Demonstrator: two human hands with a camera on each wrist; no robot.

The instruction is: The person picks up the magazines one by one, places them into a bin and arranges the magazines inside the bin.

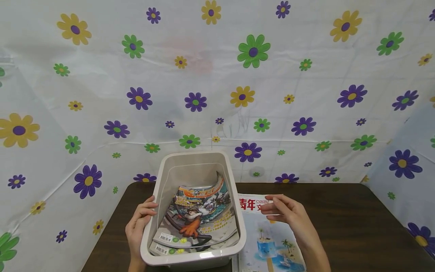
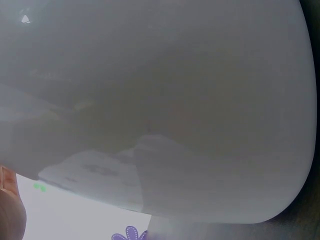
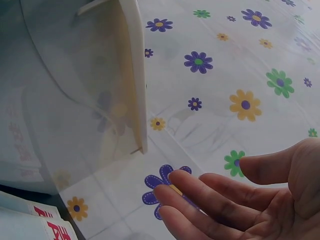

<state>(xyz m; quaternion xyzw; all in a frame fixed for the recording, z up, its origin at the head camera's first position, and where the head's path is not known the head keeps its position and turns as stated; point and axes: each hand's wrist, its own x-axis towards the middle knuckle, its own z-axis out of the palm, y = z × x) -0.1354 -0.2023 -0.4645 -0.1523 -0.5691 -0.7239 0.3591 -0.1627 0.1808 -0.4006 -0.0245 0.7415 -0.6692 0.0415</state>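
Observation:
A light beige plastic bin (image 1: 194, 257) stands tilted, its opening toward me, in the head view. Inside lie several comic magazines (image 1: 200, 217) with a colourful cover, curving up at the far end. My left hand (image 1: 138, 226) holds the bin by its left rim, and the bin's smooth side (image 2: 175, 95) fills most of the left wrist view. To the right of the bin, my right hand (image 1: 295, 219) hovers above a magazine (image 1: 248, 230) with red Chinese title characters. Its fingers are relaxed and apart from the bin, palm turned up in the right wrist view.
The dark brown tabletop (image 1: 360, 226) extends to the right and a little to the left. Behind it hangs a white sheet (image 1: 217, 90) printed with purple, yellow and green flowers. Another edge below the titled magazine suggests a stack (image 3: 30, 212) in the right wrist view.

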